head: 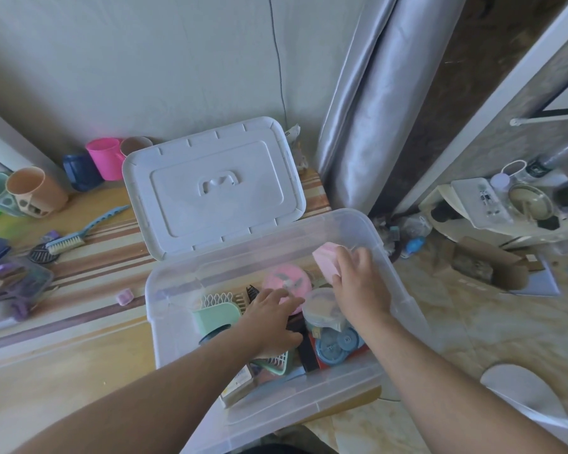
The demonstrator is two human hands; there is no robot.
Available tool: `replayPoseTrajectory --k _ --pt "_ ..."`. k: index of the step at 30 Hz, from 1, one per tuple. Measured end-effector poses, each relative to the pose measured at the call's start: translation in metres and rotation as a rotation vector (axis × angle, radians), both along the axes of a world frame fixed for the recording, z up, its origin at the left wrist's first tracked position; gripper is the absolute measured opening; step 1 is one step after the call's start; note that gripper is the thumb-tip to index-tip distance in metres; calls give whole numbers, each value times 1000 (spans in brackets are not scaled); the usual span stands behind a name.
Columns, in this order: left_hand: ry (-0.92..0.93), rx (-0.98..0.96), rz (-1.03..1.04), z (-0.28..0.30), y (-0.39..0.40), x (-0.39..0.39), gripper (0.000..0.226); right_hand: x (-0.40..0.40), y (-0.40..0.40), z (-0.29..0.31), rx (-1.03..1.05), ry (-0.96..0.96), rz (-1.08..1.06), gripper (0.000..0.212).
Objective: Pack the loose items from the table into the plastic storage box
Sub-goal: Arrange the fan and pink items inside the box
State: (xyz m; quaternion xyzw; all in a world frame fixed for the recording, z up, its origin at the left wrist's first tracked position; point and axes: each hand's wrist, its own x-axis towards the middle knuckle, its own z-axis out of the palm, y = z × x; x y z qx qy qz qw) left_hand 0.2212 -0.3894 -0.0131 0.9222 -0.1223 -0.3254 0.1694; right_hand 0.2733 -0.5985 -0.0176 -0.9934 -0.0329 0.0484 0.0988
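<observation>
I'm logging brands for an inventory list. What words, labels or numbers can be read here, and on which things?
None can be read.
Blue lids in the storage box: raised marks, too blurred.
Small carton in the box: printed label, too small.
White device on the side shelf: dark markings, too small.

Two bare forearms are seen coming in from the near edge, with no sleeve, watch or band worn on either. The left hand point(273, 317) and the right hand point(358, 283) are shown uncovered too, no glove or ring to be made out, fingernails blurred.
</observation>
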Motion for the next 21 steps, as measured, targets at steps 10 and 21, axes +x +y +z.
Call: replayPoseTrajectory --k 10,21 --pt "15 -134 -77 8 19 -5 68 -15 5 -3 177 132 122 37" --pt "-627 -281 663 45 208 2 27 -24 198 58 553 -152 475 33"
